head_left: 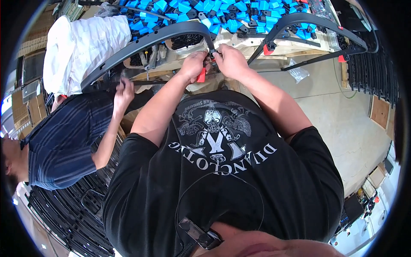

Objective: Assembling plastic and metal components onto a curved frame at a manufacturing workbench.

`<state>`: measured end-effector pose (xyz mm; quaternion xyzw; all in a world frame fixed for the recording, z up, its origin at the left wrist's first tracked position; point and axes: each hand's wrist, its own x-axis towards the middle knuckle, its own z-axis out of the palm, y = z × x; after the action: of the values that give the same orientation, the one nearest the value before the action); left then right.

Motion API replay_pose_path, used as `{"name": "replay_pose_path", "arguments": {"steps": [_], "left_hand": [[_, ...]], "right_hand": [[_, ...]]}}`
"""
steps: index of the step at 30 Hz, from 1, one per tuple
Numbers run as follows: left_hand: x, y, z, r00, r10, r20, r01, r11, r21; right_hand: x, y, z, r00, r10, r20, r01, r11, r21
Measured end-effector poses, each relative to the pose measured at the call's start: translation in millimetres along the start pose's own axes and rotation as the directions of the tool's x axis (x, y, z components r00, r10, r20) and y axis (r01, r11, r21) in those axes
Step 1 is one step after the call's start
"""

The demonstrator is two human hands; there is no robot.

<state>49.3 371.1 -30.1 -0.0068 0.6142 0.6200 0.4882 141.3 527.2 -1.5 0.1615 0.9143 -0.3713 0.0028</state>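
A dark bent tube frame (162, 32) arches across the work table, and its end comes down between my two hands. My left hand (193, 67) is closed around that tube end, with a red plastic piece (201, 76) showing just below its fingers. From the other side my right hand (231, 62) is closed on the same end, fingertips close to the left hand's. What exactly the fingertips pinch is partly hidden. A second dark bent frame (295, 18) stands to the right, bearing red pieces (268, 49) of the same colour.
Many blue plastic parts (233, 19) lie heaped on the table. A container of small black parts (186, 40) sits nearer, beside a white sack (92, 45). At left a co-worker in a dark striped shirt (68, 137) reaches in. Black tubes (372, 77) are stacked at right.
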Motion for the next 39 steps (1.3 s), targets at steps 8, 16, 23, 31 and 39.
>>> {"name": "replay_pose_path", "arguments": {"steps": [8, 16, 23, 31, 39], "left_hand": [[-8, 9, 8, 0.997, -0.018, -0.078, 0.020, 1.000, 0.023], [-4, -8, -4, 0.964, 0.258, -0.071, -0.246, 0.959, 0.141], [-15, 10, -1, 0.954, 0.279, -0.112, -0.283, 0.959, -0.024], [-2, 1, 12, 0.989, 0.023, -0.149, -0.009, 0.996, 0.091], [-5, 9, 6, 0.993, -0.024, -0.113, 0.033, 0.997, 0.072]], "right_hand": [[0, 1, 1, 1.000, 0.011, 0.020, -0.011, 1.000, 0.005], [-1, 2, 2, 1.000, -0.002, -0.003, 0.002, 0.999, 0.042], [0, 3, 2, 1.000, 0.026, 0.015, -0.027, 0.999, 0.042], [0, 1, 2, 0.999, 0.035, 0.033, -0.036, 0.999, 0.017], [1, 0, 2, 0.999, 0.031, 0.041, -0.032, 0.999, 0.008]]}}
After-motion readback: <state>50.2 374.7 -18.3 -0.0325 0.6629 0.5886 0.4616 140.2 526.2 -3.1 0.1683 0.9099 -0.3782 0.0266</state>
